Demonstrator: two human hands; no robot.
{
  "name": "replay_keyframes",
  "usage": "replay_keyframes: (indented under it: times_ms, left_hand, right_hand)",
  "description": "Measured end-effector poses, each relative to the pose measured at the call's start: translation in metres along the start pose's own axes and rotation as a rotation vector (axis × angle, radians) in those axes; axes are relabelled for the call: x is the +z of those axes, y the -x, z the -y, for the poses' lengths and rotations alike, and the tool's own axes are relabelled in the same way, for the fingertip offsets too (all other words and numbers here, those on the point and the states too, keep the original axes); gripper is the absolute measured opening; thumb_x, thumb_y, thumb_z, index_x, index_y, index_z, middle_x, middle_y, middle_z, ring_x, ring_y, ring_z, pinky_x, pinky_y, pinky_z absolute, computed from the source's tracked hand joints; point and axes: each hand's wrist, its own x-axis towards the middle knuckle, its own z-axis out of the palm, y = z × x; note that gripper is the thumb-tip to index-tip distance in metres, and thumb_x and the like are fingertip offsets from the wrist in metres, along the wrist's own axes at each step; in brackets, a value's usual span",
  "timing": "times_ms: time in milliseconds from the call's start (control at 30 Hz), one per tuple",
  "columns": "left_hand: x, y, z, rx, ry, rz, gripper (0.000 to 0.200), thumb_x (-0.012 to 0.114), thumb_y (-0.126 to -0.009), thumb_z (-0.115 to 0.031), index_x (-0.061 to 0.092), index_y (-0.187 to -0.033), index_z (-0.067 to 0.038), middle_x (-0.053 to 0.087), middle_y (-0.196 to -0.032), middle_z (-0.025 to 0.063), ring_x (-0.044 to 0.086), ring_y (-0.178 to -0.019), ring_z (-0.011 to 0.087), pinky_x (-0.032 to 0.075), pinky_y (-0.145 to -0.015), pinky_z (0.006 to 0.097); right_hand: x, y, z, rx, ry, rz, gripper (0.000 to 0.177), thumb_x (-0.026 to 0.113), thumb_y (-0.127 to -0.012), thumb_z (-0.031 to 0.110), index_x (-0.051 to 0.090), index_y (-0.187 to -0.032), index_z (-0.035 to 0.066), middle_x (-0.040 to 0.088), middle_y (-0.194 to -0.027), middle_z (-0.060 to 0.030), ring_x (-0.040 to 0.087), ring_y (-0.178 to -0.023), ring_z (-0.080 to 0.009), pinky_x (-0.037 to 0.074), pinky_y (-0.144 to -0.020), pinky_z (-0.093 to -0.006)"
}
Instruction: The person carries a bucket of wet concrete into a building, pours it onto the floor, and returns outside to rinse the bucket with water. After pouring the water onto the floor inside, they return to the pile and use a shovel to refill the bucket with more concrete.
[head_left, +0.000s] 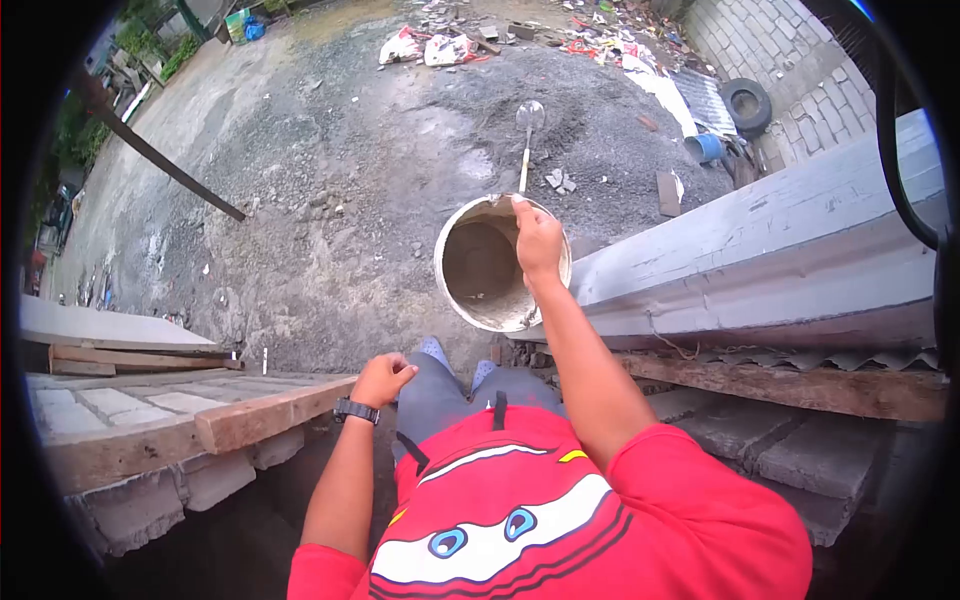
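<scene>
My right hand (540,242) grips the rim of a whitish bucket (452,285), with the fingers over its edge. The bucket's mouth faces me, and grey residue coats its inner wall; I see no load inside. My left hand (382,379), with a dark watch (357,410) on the wrist, is held beside my left thigh. Its fingers are curled in and nothing shows in them. Just beyond the bucket, a shovel (530,118) lies on the gravel, its pale handle partly hidden behind the rim.
Block walls edged with wooden planks (270,412) flank me on the left and right. A long grey beam (740,255) runs along my right. Ahead are broken stones (560,181), a blue container (704,149), a tire (746,107) and sacks (448,50). A dark post (180,170) slants at left.
</scene>
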Motion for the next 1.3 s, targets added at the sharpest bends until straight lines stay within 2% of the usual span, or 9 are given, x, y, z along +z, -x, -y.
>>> replay_keyframes:
  times_ms: [100, 300, 367, 500, 700, 933, 1067, 1167, 1300]
  left_hand:
    - [-0.026, -0.075, 0.014, 0.339, -0.032, -0.249, 0.033, 0.069, -0.086, -0.03, 0.069, -0.102, -0.002, 0.073, -0.091, 0.014, 0.069, -0.087, 0.0267, 0.053, -0.079, 0.0358]
    - [-0.136, -0.244, 0.061, 0.087, -0.356, -0.141, 0.046, 0.072, -0.083, -0.031, 0.065, -0.117, -0.001, 0.071, -0.108, 0.019, 0.069, -0.099, 0.0289, 0.053, -0.088, 0.0375]
    - [-0.164, -0.29, 0.073, 0.056, -0.261, -0.199, 0.047, 0.072, -0.083, -0.032, 0.065, -0.117, -0.001, 0.071, -0.11, 0.0194, 0.069, -0.1, 0.029, 0.052, -0.088, 0.0386]
    - [-0.194, -0.384, 0.131, 0.218, 0.094, -0.432, 0.043, 0.072, -0.085, -0.029, 0.066, -0.117, 0.0, 0.072, -0.105, 0.0165, 0.07, -0.098, 0.0242, 0.053, -0.087, 0.0351]
    - [-0.224, -0.365, 0.225, -0.126, 0.11, -0.317, 0.039, 0.073, -0.085, -0.027, 0.068, -0.112, 0.001, 0.073, -0.102, 0.0139, 0.069, -0.094, 0.0211, 0.053, -0.085, 0.0345]
    - [-0.312, -0.384, 0.383, -0.587, 0.624, -0.677, 0.017, 0.064, -0.092, -0.028, 0.062, -0.097, -0.011, 0.061, -0.079, 0.0039, 0.059, -0.06, 0.0153, 0.045, -0.043, 0.0328]
    - [-0.355, -0.524, 0.436, -0.58, 0.899, -0.71, 0.029, 0.061, -0.091, -0.03, 0.059, -0.109, -0.008, 0.062, -0.079, 0.0047, 0.058, -0.058, 0.0191, 0.044, -0.046, 0.0332]
    - [-0.341, -0.606, 0.438, -0.955, 0.935, -0.85, 0.037, 0.061, -0.092, -0.035, 0.059, -0.119, -0.009, 0.066, -0.091, 0.0099, 0.062, -0.064, 0.0283, 0.05, -0.052, 0.0409]
    - [-0.417, -0.782, 0.37, -0.495, 0.203, -0.11, 0.039, 0.064, -0.092, -0.033, 0.06, -0.121, -0.008, 0.07, -0.103, 0.0116, 0.07, -0.081, 0.0278, 0.055, -0.061, 0.0443]
  right_hand:
    - [0.026, -0.036, -0.007, 0.019, -0.021, -0.041, 0.054, 0.065, -0.093, 0.038, 0.048, -0.057, 0.001, 0.043, -0.054, -0.0015, 0.038, -0.055, -0.0122, 0.035, -0.054, -0.0371]
    - [0.082, -0.141, -0.04, 0.049, -0.005, -0.203, 0.052, 0.065, -0.088, 0.042, 0.056, -0.062, -0.003, 0.057, -0.059, -0.0125, 0.055, -0.06, -0.0243, 0.045, -0.066, -0.0405]
    - [0.106, -0.186, -0.068, 0.064, -0.113, -0.292, 0.046, 0.066, -0.087, 0.036, 0.051, -0.061, 0.001, 0.048, -0.06, -0.0003, 0.042, -0.06, -0.0139, 0.037, -0.059, -0.0354]
    - [0.132, -0.282, -0.157, 0.123, -0.127, -0.364, 0.042, 0.065, -0.087, 0.036, 0.061, -0.073, -0.004, 0.061, -0.073, -0.0112, 0.054, -0.069, -0.0219, 0.043, -0.068, -0.0382]
    - [0.125, -0.376, -0.269, 0.246, 0.03, -0.377, 0.043, 0.065, -0.089, 0.036, 0.066, -0.084, -0.007, 0.067, -0.08, -0.0157, 0.06, -0.076, -0.025, 0.046, -0.073, -0.041]
    - [0.137, -0.49, -0.364, 0.329, 0.096, -0.262, 0.034, 0.066, -0.091, 0.033, 0.067, -0.085, 0.0, 0.061, -0.076, -0.0021, 0.052, -0.073, -0.0107, 0.042, -0.068, -0.0313]
    - [0.173, -0.585, -0.463, 0.234, 0.348, -0.235, 0.037, 0.067, -0.09, 0.034, 0.067, -0.08, -0.002, 0.063, -0.071, -0.004, 0.055, -0.07, -0.0123, 0.044, -0.066, -0.0344]
    - [0.202, -0.624, -0.527, 0.457, 0.541, -0.154, 0.042, 0.067, -0.09, 0.038, 0.067, -0.077, -0.002, 0.065, -0.069, -0.0086, 0.056, -0.067, -0.0145, 0.044, -0.065, -0.0364]
    - [0.219, -0.706, -0.519, 0.454, 0.589, -0.333, 0.045, 0.066, -0.089, 0.041, 0.068, -0.074, -0.002, 0.064, -0.068, -0.0098, 0.057, -0.065, -0.0184, 0.044, -0.064, -0.038]
